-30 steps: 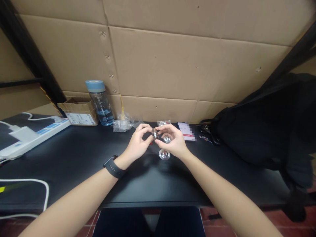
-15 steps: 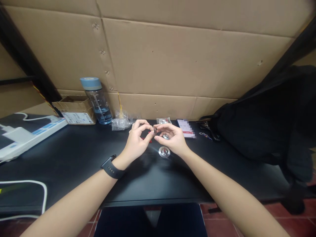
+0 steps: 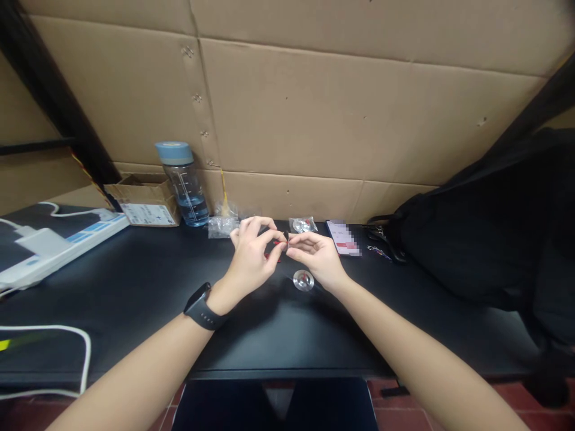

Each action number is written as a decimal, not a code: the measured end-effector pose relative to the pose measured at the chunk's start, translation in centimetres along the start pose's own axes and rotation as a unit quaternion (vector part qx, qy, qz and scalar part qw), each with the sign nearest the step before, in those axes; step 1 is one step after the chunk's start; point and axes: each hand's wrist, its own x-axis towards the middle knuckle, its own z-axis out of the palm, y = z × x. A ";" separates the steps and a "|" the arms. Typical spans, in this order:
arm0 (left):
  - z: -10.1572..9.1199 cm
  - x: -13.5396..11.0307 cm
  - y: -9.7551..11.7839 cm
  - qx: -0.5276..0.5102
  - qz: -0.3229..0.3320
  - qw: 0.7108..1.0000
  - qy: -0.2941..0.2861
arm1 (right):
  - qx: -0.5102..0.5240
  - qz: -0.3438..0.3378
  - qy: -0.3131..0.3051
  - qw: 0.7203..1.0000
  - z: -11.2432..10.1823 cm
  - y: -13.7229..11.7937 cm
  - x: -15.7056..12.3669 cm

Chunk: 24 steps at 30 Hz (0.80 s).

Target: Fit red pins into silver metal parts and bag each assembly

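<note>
Pinched between the fingertips of both hands is a small dark disc [image 3: 286, 237], seen nearly edge-on, with a bit of red beside it. My left hand [image 3: 254, 254], with a black watch on its wrist, grips it from the left with thumb and index finger. From the right, my right hand [image 3: 320, 257] holds it with thumb and fingers. Just below the right fingers a shiny metal disc [image 3: 303, 280] with a reddish centre lies flat on the black table [image 3: 287, 335]. Small red parts [image 3: 272, 257] show partly behind my left thumb.
A small clear bag [image 3: 302, 224] and a phone [image 3: 343, 237] lie behind my hands. Left stand a water bottle [image 3: 191, 191], a cardboard box [image 3: 148, 206] and a white power strip [image 3: 67, 248]. A black backpack [image 3: 485, 239] fills the right side, near keys [image 3: 380, 251].
The small disc has turned between my fingers, and red now shows beside it. A second metal disc seen behind my right fingers is now hidden. The whole view has shifted slightly.
</note>
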 end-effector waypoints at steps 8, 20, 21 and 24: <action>0.3 0.2 -0.5 -0.016 -0.056 0.996 -0.063 | -0.075 -0.048 -0.039 0.995 0.0 -0.4 0.0; 0.7 -0.1 -0.5 -0.029 -0.035 0.999 -0.004 | -0.160 -0.040 -0.031 0.986 -0.8 -0.3 0.5; 0.8 -0.1 -0.5 -0.034 -0.033 0.999 -0.007 | -0.183 -0.045 -0.037 0.981 -1.0 -0.3 0.6; 0.8 0.0 -0.7 -0.064 -0.052 0.997 -0.005 | -0.258 -0.081 -0.060 0.961 -1.2 -0.7 0.5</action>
